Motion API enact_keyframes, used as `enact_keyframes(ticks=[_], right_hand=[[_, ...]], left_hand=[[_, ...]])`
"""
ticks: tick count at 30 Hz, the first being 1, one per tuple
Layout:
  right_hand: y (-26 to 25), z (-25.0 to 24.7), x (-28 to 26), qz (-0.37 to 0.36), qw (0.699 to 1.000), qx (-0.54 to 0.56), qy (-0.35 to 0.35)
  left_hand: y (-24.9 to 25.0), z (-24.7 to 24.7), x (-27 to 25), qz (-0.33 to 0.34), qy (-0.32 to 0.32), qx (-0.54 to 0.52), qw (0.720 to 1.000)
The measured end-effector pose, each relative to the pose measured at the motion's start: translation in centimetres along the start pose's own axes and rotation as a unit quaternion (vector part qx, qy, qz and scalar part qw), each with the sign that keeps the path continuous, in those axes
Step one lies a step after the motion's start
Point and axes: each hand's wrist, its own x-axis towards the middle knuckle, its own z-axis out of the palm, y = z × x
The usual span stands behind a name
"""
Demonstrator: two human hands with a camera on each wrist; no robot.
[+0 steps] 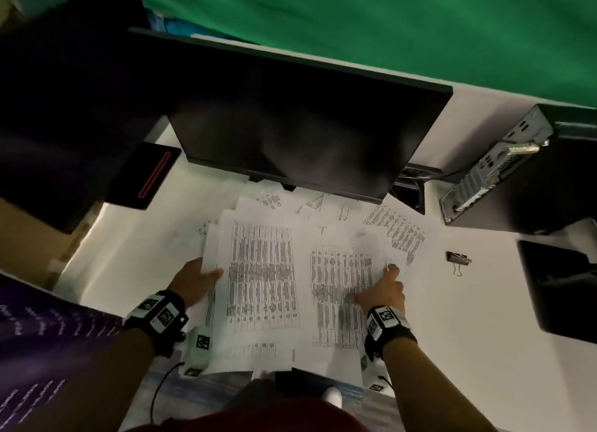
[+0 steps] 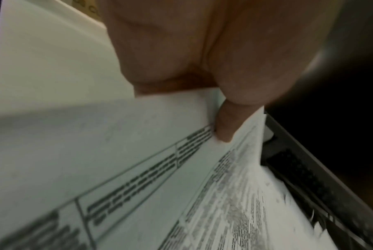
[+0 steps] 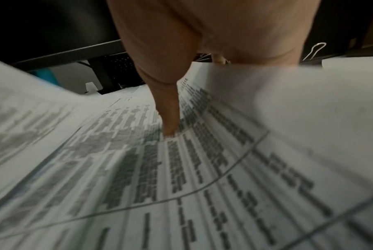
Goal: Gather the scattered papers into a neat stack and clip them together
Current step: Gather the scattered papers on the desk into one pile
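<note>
The head camera looks steeply down on the desk (image 1: 135, 237) from above. Each wrist camera sits very near, low over the papers (image 1: 261, 270), facing along its hand toward the monitor (image 1: 290, 131). All three views share the papers.

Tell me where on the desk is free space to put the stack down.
Bare desk lies right of the papers, around the binder clip; a narrower strip lies left of them. Under the monitor it is crowded with sheets.
</note>
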Motion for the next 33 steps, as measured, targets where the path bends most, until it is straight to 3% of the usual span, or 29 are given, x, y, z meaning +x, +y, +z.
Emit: enact_keyframes(ticks=[4, 10, 13, 20, 22, 25, 29, 33], right_hand=[[1.3, -1.2, 0.3, 0.003, 0.985, 0.171, -0.029], [5.8, -2.6, -0.4, -0.029, 0.909, 0.403, -0.098], [6.4, -2.7, -1.7, -0.071, 0.881, 0.444, -0.147], [4.5, -5.4, -4.9, -0.079, 0.78, 0.554, -0.28], [5.3, -5.2, -3.9, -0.051, 0.783, 0.554, -0.278], [6.9, -4.7, -2.9, 0.013, 0.834, 0.499, -0.236], [10.7, -3.4, -2.2, 0.054, 0.875, 0.454, -0.16], [11.9, -2.5, -3.3, 0.026, 0.898, 0.408, -0.165]], left_hand=[[0.1, 1.4, -0.2, 0.037, -0.008, 0.038, 0.999], [2.3, 1.2, -0.2, 0.076, 0.044, -0.139, 0.986], [3.8, 3.2, -0.4, 0.093, -0.02, -0.185, 0.978], [5.9, 11.1, 0.8, 0.013, -0.17, -0.158, 0.973], [5.6, 12.7, 1.1, -0.026, -0.201, -0.161, 0.966], [5.1, 14.8, 0.7, -0.01, -0.22, -0.115, 0.969], [4.6, 16.3, -0.1, 0.046, -0.141, -0.005, 0.989], [4.8, 16.9, -1.3, 0.067, -0.091, 0.008, 0.994]])
